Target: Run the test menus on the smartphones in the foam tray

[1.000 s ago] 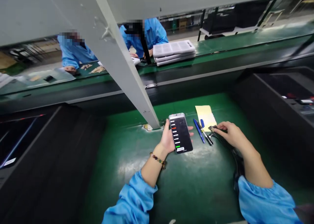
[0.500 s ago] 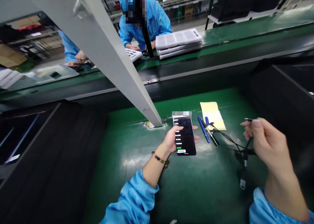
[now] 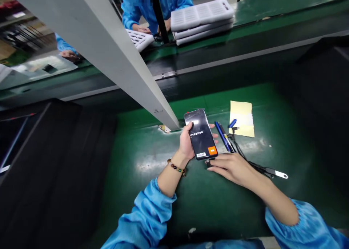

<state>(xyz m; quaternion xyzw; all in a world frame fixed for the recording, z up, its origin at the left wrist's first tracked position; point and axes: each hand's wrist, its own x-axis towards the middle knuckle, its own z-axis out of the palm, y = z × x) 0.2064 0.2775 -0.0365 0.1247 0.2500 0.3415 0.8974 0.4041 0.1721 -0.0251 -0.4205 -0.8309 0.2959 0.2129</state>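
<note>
A smartphone (image 3: pixel 203 141) with a dark screen, white text and an orange button is held upright in my left hand (image 3: pixel 186 143), thumb over its left edge and fingertips showing past the right. My right hand (image 3: pixel 230 167) is closed on a small black cable plug (image 3: pixel 208 163) at the phone's bottom edge; whether it is fully seated I cannot tell. The black cable (image 3: pixel 241 150) trails across the green mat, and a silver-and-black USB stick (image 3: pixel 278 173) lies beyond my right wrist.
Blue and black pens (image 3: pixel 223 136) and a yellow paper pad (image 3: pixel 241 109) with a blue cap (image 3: pixel 232 123) lie right of the phone. A grey post (image 3: pixel 147 85) slants down to the mat. Black box walls (image 3: pixel 68 161) flank it. Across, a co-worker in blue (image 3: pixel 139 8) sits beside stacked white trays (image 3: pixel 201 18).
My right hand has come left from the right side, bringing the cable plug to the phone's bottom edge. The phone's screen has switched from a list to a message with an orange button.
</note>
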